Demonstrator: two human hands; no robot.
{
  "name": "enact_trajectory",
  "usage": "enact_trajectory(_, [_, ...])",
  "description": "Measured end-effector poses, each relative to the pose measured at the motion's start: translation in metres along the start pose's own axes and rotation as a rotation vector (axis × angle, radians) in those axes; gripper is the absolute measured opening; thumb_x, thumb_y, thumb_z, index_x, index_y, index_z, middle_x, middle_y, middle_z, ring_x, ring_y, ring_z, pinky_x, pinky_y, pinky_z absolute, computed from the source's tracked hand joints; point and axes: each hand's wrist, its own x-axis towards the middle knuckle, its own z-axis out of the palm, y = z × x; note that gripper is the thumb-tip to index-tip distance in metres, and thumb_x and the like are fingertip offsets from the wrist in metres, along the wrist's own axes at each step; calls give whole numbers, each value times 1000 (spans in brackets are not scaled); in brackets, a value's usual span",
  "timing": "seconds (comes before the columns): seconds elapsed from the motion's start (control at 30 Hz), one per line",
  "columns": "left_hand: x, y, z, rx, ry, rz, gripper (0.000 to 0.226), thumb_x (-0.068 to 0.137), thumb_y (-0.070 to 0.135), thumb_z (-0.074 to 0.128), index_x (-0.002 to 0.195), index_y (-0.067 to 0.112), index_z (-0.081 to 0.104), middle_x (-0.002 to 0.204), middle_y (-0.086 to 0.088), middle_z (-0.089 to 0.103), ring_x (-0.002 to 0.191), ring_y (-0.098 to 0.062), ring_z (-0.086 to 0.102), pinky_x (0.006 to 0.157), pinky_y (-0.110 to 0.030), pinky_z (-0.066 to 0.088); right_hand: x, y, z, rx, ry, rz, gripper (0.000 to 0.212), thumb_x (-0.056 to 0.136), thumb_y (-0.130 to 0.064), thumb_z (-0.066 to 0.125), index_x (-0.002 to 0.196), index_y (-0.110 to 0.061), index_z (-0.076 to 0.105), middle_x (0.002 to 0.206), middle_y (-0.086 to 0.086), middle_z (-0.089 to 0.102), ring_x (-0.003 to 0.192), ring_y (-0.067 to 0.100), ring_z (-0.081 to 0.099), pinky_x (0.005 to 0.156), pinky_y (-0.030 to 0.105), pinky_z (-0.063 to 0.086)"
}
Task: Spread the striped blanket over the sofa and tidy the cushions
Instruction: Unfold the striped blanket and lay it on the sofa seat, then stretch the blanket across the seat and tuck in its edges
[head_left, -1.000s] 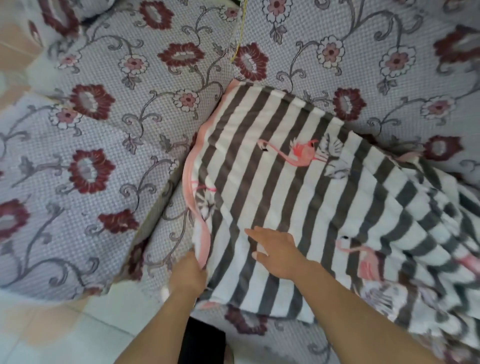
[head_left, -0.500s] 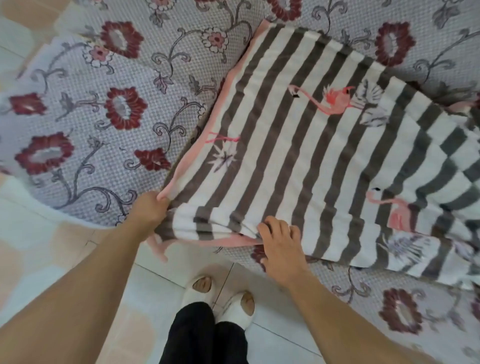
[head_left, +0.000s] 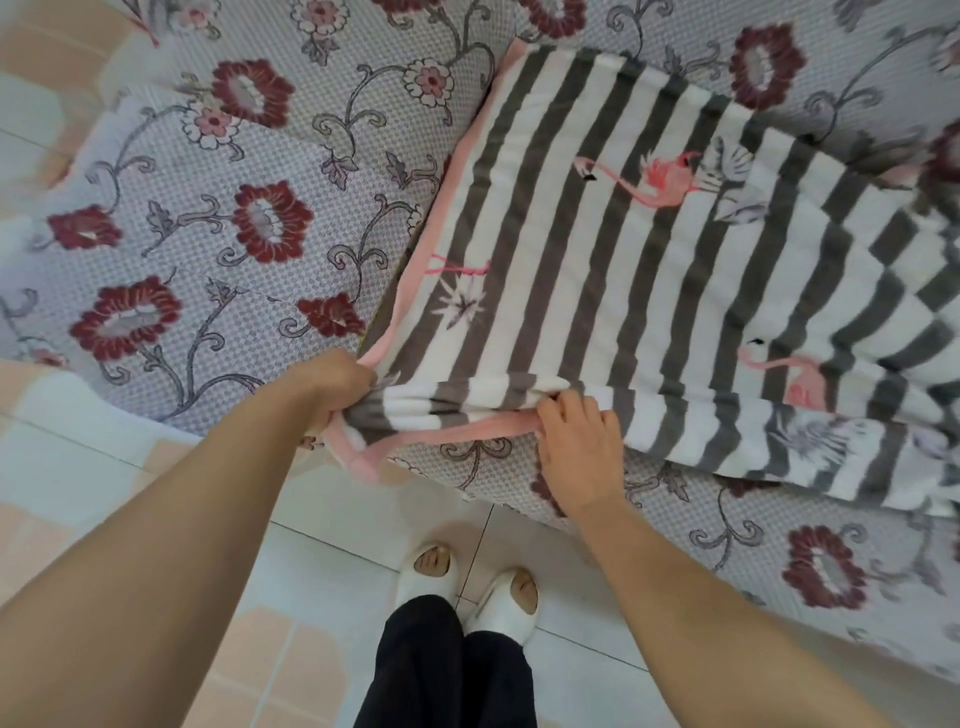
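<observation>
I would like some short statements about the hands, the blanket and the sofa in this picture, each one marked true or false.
1. Both hands grip the striped blanket at its near pink edge. True: the left hand bunches the corner, the right hand pinches the hem.
2. The blanket is printed with blue fish. False: it shows pink flamingos between grey and white stripes.
3. The sofa cover has dark red flowers. True.
4. The person stands barefoot on a carpet. False: white slippers on a tiled floor.
5. The blanket covers the whole sofa. False: the left seat is bare.
</observation>
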Motion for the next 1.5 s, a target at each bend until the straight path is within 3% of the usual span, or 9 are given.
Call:
enact_trajectory(0.13, [-6,0,-7,-85,-75,-20,24,99,17,44,91,-2,57,62,-14,66,39,-22,61,29,-27,47,-1,2,-12,-9,14,38,35,86,-27,60,118,-17,52,112,4,53,99,24,52,81,36,44])
enact_trajectory(0.27, [-16,3,-17,-148,-194,-82,29,99,18,42,87,-2,60,62,-15,67,48,-24,64,38,-31,54,-13,-15,-14,65,18,99,58,76,-38,73,123,-15,46,113,6,52,99,25,53,85,39,48])
enact_trajectory(0.43, [-27,5,-26,-79,-130,-54,31,100,18,40,81,-1,55,58,-13,66,39,-20,61,35,-26,51,3,-6,-30,139,127,340,24,88,-16,55,111,-13,61,112,9,57,105,29,51,87,41,41])
enact_trajectory(0.57, [-20,1,-28,189,133,66,21,96,11,42,100,-5,55,86,-18,63,69,-28,61,56,-35,48,-14,18,-53,187,269,154,3,82,-15,57,82,-13,55,74,7,60,69,30,55,65,40,44])
enact_trajectory(0.77, [1,-39,-9,655,433,326,41,83,0,49,121,4,38,110,-29,55,100,-47,56,80,-50,45,-71,32,-40,399,-716,-127,36,95,-41,44,62,-28,42,67,-11,47,64,8,47,57,28,33])
enact_trajectory(0.97, [16,-78,26,1012,389,467,72,88,-1,46,144,36,21,119,-21,39,92,-42,59,67,-46,44,-91,-3,1,480,-839,-79,16,98,-35,41,93,-28,54,94,-4,61,90,22,56,81,39,47])
enact_trajectory(1.13, [37,-96,48,1091,321,241,38,88,-1,52,125,5,46,134,-18,22,109,-41,49,86,-47,49,-99,-18,37,513,-1089,-69,50,99,-27,41,146,-36,31,147,0,43,128,26,47,108,41,38])
enact_trajectory(1.37, [57,-72,69,990,202,366,57,88,6,47,141,14,29,138,-17,26,115,-40,47,89,-49,47,-81,-16,42,485,-911,3,46,98,-20,37,143,-28,41,147,3,45,115,22,51,100,34,40])
enact_trajectory(1.5, [62,-59,84,984,39,454,84,88,3,44,149,38,-3,159,0,-4,141,-32,22,102,-46,39,-55,-3,29,405,-668,50,44,97,-17,41,141,-21,42,139,9,48,125,32,46,102,45,40])
